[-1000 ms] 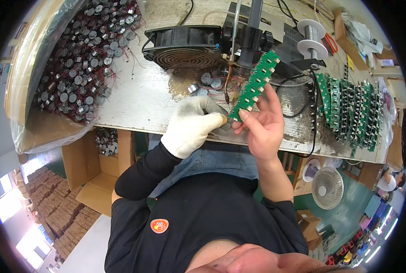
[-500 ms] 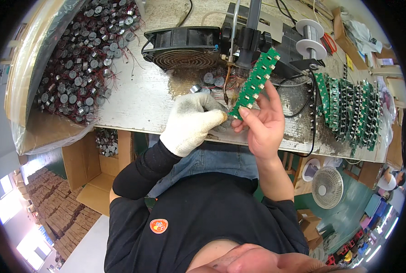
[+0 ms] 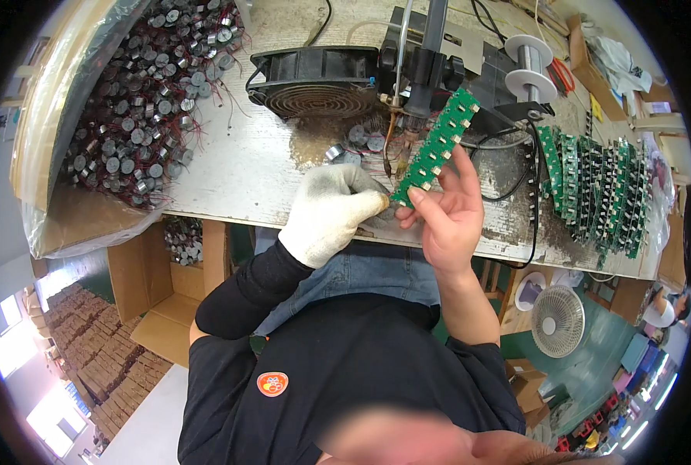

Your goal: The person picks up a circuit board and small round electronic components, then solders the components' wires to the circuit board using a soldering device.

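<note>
Taking the board as the clock's centre, with twelve o'clock away from you, your right hand gripped the green circuit board near its lower end, thumb on top, its far end pointing to one o'clock. Your gloved left hand was closed in a pinch at the board's seven o'clock; I couldn't tell whether anything sat between its fingertips. The copper-coloured tip stood at nine, near glove and board: if it was hot, a careless wrist turn could have scorched either. Gripped near one end, the board could have swung if your thumb slipped. You had one board in hand, one such tip, one black fan at ten, and one spool between one and two. At nine, at least three loose metal discs lay near the glove; beyond them, the wired disc pile was too tangled to count, as were the crowded boards between three and four.
</note>
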`<state>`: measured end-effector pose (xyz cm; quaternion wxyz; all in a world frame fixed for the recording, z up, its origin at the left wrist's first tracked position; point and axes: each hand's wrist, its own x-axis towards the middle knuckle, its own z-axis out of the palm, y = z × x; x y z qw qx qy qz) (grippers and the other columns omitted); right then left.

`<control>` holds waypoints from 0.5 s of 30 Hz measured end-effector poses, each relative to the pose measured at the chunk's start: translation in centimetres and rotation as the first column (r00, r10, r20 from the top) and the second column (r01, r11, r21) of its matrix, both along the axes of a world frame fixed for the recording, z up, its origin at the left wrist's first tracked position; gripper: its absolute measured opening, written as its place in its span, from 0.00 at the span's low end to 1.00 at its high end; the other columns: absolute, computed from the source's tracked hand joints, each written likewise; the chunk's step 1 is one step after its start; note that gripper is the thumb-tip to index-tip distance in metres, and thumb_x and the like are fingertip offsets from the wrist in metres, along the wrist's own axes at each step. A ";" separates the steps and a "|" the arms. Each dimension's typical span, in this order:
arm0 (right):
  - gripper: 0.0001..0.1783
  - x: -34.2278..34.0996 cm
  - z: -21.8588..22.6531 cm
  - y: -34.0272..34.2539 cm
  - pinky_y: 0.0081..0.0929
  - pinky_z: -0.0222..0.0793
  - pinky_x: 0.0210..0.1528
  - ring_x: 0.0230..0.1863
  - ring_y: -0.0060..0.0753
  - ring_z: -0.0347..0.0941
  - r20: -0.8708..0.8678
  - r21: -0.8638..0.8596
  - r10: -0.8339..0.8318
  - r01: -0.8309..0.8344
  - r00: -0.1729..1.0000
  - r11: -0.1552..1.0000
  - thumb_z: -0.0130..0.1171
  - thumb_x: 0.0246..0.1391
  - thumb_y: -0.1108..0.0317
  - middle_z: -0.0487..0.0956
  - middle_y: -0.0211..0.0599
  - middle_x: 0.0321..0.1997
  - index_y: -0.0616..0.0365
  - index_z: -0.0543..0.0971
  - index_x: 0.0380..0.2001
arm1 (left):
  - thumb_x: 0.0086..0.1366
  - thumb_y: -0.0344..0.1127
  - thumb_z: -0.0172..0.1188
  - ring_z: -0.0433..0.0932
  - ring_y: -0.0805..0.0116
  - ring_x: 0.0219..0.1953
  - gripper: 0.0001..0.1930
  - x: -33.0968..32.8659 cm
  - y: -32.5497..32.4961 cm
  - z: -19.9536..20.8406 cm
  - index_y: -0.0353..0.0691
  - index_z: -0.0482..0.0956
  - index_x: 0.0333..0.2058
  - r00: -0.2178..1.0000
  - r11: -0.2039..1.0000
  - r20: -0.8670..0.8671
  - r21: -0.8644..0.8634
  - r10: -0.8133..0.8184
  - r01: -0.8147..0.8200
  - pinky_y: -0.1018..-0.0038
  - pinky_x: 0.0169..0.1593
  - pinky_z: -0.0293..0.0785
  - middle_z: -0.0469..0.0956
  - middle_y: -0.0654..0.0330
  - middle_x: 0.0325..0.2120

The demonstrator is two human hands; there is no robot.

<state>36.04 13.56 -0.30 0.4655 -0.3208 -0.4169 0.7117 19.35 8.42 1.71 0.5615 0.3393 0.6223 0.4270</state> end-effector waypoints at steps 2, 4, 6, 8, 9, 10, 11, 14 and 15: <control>0.39 0.0 0.0 0.0 0.21 0.76 0.22 0.26 0.30 0.78 -0.004 -0.005 0.000 0.000 1.000 1.000 0.54 0.50 0.86 0.71 0.52 0.51 0.60 0.53 0.64 | 0.55 0.33 0.60 0.74 0.77 0.25 0.10 0.1 -0.2 -0.1 0.29 0.78 0.28 0.996 0.999 0.082 -0.010 0.038 -0.038 0.79 0.30 0.70 0.78 0.60 0.23; 0.39 0.0 -0.1 -0.1 0.21 0.75 0.22 0.26 0.31 0.78 -0.016 -0.011 0.007 -0.007 1.000 1.000 0.54 0.50 0.86 0.72 0.52 0.50 0.60 0.53 0.64 | 0.57 0.34 0.60 0.74 0.78 0.26 0.10 0.3 -0.4 -0.1 0.29 0.78 0.29 0.983 0.997 0.166 -0.026 0.076 -0.073 0.80 0.30 0.70 0.78 0.61 0.23; 0.39 0.0 0.0 -0.2 0.21 0.75 0.22 0.26 0.31 0.78 -0.012 -0.014 0.001 -0.001 1.000 1.000 0.54 0.50 0.86 0.72 0.52 0.50 0.60 0.53 0.64 | 0.59 0.35 0.60 0.73 0.80 0.26 0.11 0.3 -0.4 0.1 0.30 0.78 0.30 0.983 0.995 0.156 -0.017 0.095 -0.093 0.80 0.30 0.69 0.78 0.62 0.23; 0.39 0.0 0.0 -0.2 0.21 0.75 0.22 0.27 0.31 0.78 -0.008 -0.018 -0.004 0.003 1.000 1.000 0.54 0.50 0.86 0.72 0.52 0.50 0.60 0.53 0.64 | 0.59 0.36 0.60 0.73 0.80 0.26 0.11 0.4 -0.6 -0.3 0.30 0.78 0.30 0.981 0.995 0.166 -0.006 0.100 -0.101 0.80 0.31 0.69 0.78 0.62 0.23; 0.39 -0.1 0.0 -0.2 0.21 0.75 0.22 0.27 0.31 0.78 -0.014 -0.014 -0.002 0.002 1.000 1.000 0.54 0.50 0.86 0.72 0.52 0.50 0.60 0.52 0.64 | 0.59 0.36 0.61 0.73 0.80 0.27 0.11 0.4 -0.6 -0.5 0.30 0.78 0.30 0.979 0.994 0.173 0.009 0.105 -0.108 0.80 0.31 0.69 0.78 0.62 0.23; 0.39 -0.1 0.0 -0.2 0.21 0.75 0.22 0.27 0.31 0.78 -0.020 -0.009 0.000 0.000 1.000 1.000 0.54 0.50 0.86 0.72 0.52 0.50 0.60 0.52 0.65 | 0.59 0.36 0.61 0.73 0.80 0.27 0.11 0.4 -0.5 -0.4 0.30 0.78 0.30 0.979 0.994 0.175 0.008 0.105 -0.108 0.80 0.31 0.69 0.78 0.62 0.23; 0.39 -0.1 0.0 -0.2 0.21 0.75 0.22 0.27 0.31 0.78 -0.019 -0.010 0.000 -0.001 1.000 1.000 0.54 0.50 0.86 0.72 0.52 0.50 0.60 0.52 0.65 | 0.59 0.36 0.61 0.73 0.80 0.27 0.11 0.4 -0.5 -0.3 0.30 0.78 0.31 0.975 0.993 0.192 0.005 0.111 -0.114 0.80 0.31 0.69 0.78 0.62 0.23; 0.39 -0.2 0.0 -0.2 0.21 0.75 0.22 0.27 0.32 0.79 -0.018 -0.011 0.011 -0.012 1.000 1.000 0.54 0.50 0.86 0.72 0.52 0.50 0.60 0.52 0.65 | 0.59 0.35 0.61 0.73 0.80 0.26 0.11 0.3 -0.5 -0.6 0.30 0.79 0.31 0.978 0.993 0.176 0.007 0.112 -0.115 0.80 0.31 0.69 0.78 0.62 0.23; 0.39 -0.2 0.1 -0.2 0.21 0.75 0.22 0.27 0.32 0.79 -0.014 -0.012 0.004 -0.004 1.000 1.000 0.53 0.50 0.86 0.72 0.52 0.50 0.60 0.52 0.65 | 0.59 0.35 0.60 0.73 0.80 0.26 0.11 0.2 -0.5 -0.8 0.30 0.79 0.31 0.984 0.994 0.144 0.012 0.106 -0.109 0.80 0.31 0.69 0.78 0.62 0.23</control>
